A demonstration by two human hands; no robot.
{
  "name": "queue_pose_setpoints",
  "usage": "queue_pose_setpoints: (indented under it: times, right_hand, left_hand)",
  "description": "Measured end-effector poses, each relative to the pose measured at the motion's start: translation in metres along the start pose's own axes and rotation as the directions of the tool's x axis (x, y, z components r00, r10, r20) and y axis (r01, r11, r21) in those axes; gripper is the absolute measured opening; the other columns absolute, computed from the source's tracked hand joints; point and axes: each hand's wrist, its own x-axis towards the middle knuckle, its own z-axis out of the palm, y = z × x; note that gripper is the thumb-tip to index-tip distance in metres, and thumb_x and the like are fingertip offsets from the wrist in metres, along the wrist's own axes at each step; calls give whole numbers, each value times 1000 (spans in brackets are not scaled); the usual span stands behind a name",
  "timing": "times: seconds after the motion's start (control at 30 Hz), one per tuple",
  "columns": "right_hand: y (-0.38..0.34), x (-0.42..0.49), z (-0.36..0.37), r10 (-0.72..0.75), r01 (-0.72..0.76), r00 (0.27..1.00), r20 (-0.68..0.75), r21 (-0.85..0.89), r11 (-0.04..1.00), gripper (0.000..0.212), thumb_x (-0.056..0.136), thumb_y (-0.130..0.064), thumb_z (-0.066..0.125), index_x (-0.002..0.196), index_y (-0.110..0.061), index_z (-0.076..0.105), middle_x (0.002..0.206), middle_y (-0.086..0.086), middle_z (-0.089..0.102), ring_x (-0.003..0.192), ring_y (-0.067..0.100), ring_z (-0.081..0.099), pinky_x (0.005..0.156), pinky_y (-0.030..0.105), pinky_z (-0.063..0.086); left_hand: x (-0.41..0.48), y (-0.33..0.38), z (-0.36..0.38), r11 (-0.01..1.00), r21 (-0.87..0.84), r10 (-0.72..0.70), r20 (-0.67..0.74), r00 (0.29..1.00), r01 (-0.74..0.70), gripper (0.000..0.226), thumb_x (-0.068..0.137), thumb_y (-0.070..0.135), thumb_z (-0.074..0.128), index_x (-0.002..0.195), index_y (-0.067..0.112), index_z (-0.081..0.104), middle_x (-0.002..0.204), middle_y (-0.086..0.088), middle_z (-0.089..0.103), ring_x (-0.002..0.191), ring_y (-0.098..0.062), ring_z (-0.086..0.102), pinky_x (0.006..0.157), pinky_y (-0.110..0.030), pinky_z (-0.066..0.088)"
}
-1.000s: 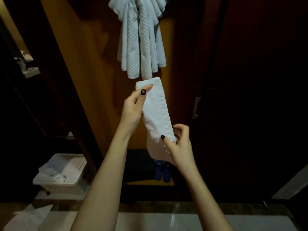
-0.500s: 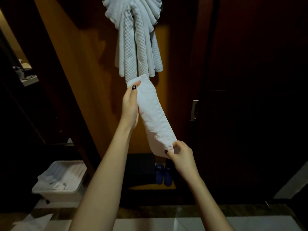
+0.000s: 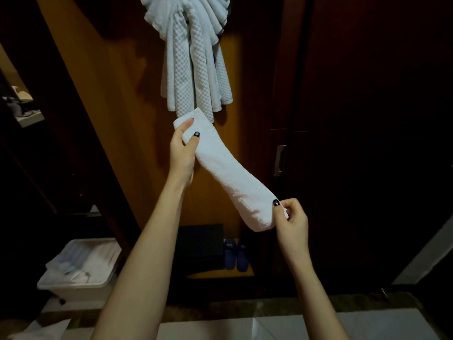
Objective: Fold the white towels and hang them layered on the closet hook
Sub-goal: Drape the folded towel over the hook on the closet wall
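Observation:
A narrow folded white towel (image 3: 228, 173) stretches at a slant in front of me, its upper end at the left and its lower end at the right. My left hand (image 3: 182, 150) grips the upper end, thumb on the front. My right hand (image 3: 290, 218) pinches the lower end. Above, a bunch of white waffle-weave towels (image 3: 196, 69) hangs fanned out against the wooden closet wall; the hook under it is hidden. The held towel's top end lies just below that bunch.
A white bin (image 3: 78, 268) with crumpled white cloth stands at the lower left. Blue slippers (image 3: 236, 253) and a dark box (image 3: 199, 244) sit on the closet floor. A dark closet door with a metal handle (image 3: 280, 160) is at the right. A pale surface (image 3: 245, 327) runs along the bottom.
My hands have drawn apart, stretching the towel from near upright to a long slant. The right hand slid down to the towel's lower end and moved right.

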Motion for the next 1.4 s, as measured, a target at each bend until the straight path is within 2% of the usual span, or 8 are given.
queue_pose_setpoints:
  times: [0.23,0.4,0.7,0.8,0.9,1.0,1.2,1.4]
  right_hand:
    - [-8,-1,-7,-132,151,982,135,-140,979,16,93,-10,62,80,-18,57,79,-5,56,75,3,54,63,13,38]
    - [-10,-7,-2,-126,203,935,331,-208,957,17,89,-9,67,77,-15,57,75,-7,53,71,5,51,63,18,37]
    - [-15,-8,5,-87,104,988,126,-136,985,29,92,-8,57,69,-22,45,58,-13,47,49,0,41,45,15,28]
    - [-14,-8,7,3,3,991,136,-45,999,19,92,-6,61,83,-21,52,65,-10,50,55,-2,47,50,13,35]
    - [-15,-7,2,135,-236,902,410,208,949,27,91,-5,65,114,-18,60,73,2,66,69,5,63,63,18,49]
    - [-17,-7,1,124,-262,814,568,167,951,12,89,-8,68,99,-4,70,87,7,72,80,16,66,71,28,50]
    - [-12,-17,15,165,-338,848,504,274,900,32,94,-28,62,97,3,56,86,7,57,81,22,53,71,34,41]
    - [-6,-18,25,303,-519,814,495,386,763,33,91,-20,58,104,10,60,90,17,61,80,27,60,67,34,47]
  left_hand:
    - [13,0,-2,961,276,32,-30,999,-23,41,97,7,54,137,15,48,142,-12,44,127,-25,50,100,-37,51]
    - [18,0,-4,938,339,93,-46,995,-72,41,99,11,53,138,17,46,143,-10,41,122,-18,49,75,-8,50]
    - [23,-10,-17,919,394,60,-71,996,-27,41,99,13,52,140,15,45,142,-10,41,118,-16,49,69,-4,47]
    - [22,-7,-16,946,322,40,-49,998,-22,42,99,12,52,141,16,44,141,-11,43,121,-20,52,75,-11,50]
    - [20,4,-13,978,206,42,-7,999,-40,42,98,7,52,139,15,45,141,-11,46,120,-21,55,78,-17,53]
    - [18,16,-8,992,120,33,62,998,-40,42,98,5,52,138,13,45,138,-8,50,120,-19,56,84,-21,54]
    - [15,27,-6,994,-91,-53,118,992,64,41,97,3,51,136,13,46,136,-11,54,121,-21,59,96,-32,52]
    - [9,27,-8,991,-112,-56,121,991,70,42,95,4,54,134,16,47,140,-12,51,124,-23,56,97,-34,52]
